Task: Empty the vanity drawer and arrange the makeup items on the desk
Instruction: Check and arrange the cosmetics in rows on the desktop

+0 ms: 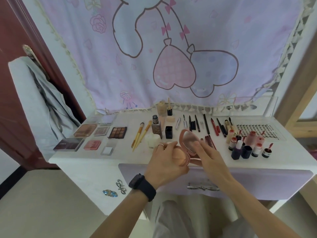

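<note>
A pink compact (186,143) stands open above the front edge of the white desk (96,156), its mirrored lid tilted up. My left hand (167,163) grips the compact's base, where an orange puff (178,156) sits. My right hand (208,155) touches the lid with straight fingers. The lilac drawer (257,182) below looks pushed in. Makeup lies in rows on the desk: eyeshadow palettes (118,132) at the left, brushes (139,135) in the middle, pencils (205,125) behind, small bottles (243,146) at the right.
A lash tray (257,130) lies at the desk's far right. Foundation bottles (162,109) stand against the pink curtain (171,48). A grey chair back (34,100) and a red door (15,48) are at the left. Two hair clips (115,189) lie on the lower ledge.
</note>
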The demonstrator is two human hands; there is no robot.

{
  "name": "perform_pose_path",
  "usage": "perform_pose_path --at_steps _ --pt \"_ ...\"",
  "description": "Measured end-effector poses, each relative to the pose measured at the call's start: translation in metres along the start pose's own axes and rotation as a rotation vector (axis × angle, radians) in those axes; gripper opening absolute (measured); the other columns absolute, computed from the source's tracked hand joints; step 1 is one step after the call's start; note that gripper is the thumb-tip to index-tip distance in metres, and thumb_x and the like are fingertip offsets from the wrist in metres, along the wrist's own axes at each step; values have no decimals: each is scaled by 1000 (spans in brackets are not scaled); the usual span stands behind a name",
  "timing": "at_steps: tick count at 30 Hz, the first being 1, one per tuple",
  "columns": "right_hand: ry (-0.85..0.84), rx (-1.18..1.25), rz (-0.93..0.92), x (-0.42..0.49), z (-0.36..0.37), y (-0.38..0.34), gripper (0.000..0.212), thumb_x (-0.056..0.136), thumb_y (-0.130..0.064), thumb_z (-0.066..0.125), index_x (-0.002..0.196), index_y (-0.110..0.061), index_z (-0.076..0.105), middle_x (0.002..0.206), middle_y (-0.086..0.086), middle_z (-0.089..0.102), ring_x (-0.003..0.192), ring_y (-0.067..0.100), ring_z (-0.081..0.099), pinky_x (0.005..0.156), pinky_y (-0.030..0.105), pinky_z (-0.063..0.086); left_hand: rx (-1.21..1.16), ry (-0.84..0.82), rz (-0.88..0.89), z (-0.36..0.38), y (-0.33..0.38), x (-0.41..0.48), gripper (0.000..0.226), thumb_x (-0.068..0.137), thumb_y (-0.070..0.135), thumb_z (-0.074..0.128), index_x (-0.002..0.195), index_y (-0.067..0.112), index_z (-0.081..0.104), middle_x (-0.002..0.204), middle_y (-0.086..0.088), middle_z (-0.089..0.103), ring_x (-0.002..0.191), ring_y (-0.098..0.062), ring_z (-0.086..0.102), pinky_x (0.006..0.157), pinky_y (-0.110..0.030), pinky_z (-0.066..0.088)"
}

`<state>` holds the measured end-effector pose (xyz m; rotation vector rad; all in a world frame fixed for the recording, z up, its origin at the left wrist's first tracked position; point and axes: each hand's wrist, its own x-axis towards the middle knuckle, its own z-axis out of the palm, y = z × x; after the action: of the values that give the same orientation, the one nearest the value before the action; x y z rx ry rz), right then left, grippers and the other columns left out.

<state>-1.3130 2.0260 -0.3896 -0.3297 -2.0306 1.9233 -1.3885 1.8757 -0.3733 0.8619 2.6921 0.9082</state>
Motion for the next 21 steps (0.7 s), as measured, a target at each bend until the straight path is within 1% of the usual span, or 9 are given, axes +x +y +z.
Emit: perform_pose_path --at_steps 3,5,9,11,13,16,17,19,21 --pt "-81 -6 13 -1 6 -2 30 104 -40 44 112 -38 72 110 -8 75 108 15 70 103 49 50 6 -45 -32 -11 -2 -3 81 69 41 81 141 31 44 122 4 42 120 -16 39 101 -29 42" --pt "-126 8 33 0 10 -2 33 104 -42 42 117 -35 71 111 -3 75 108 17 70 103 50 50 1 -45 -50 -17 -6 -8 74 69 42 82 134 32 49 115 7 43 113 -14 43 98 -29 44" --pt "-191 -11 22 -1 22 -5 34 99 -49 42 108 -40 73 105 -1 76 105 18 70 100 41 51 -19 -5 -65 -28 -18 -21 75 68 45 82 135 32 52 115 11 45 111 -11 46 95 -24 44" --pt "-220 25 20 -2 29 -7 37 95 -51 41 112 -38 72 108 -2 76 104 18 71 96 40 53 -25 13 -75 -37 -25 -29 71 69 45 82 133 32 53 109 16 46 108 -9 48 95 -25 46" --pt "-188 20 7 -1 35 -6 36 95 -50 42 118 -37 66 111 -10 74 105 12 70 94 36 54 -30 55 -107 -47 -33 -35 71 68 46 82 132 35 53 107 17 46 103 -7 52 93 -24 47" --pt "-46 -266 -66 -3 36 2 26 101 -38 52 125 -35 61 109 -23 69 102 -5 63 90 18 51 -48 141 -165 -68 -49 -43 69 64 51 82 128 40 56 110 13 51 98 -3 56 91 -25 51" --pt "-8 -375 -74 -4 36 5 31 101 -35 54 131 -32 58 116 -23 64 105 -6 60 93 19 50 -57 169 -179 -76 -55 -43 66 63 52 82 124 41 58 109 12 53 98 -3 57 89 -25 52" --pt "24 -575 -69 -4 34 12 45 100 -38 55 143 -28 48 135 -13 55 121 5 53 108 30 44 -77 218 -203 -92 -66 -41 59 60 55 81 115 42 62 107 11 59 96 -3 59 85 -26 53" --pt "-11 -769 -84 -2 35 15 58 99 -45 52 152 -24 37 153 -9 39 140 11 35 116 28 26 -106 255 -235 -106 -77 -36 58 55 60 78 108 40 65 100 14 68 92 -3 64 83 -29 55"
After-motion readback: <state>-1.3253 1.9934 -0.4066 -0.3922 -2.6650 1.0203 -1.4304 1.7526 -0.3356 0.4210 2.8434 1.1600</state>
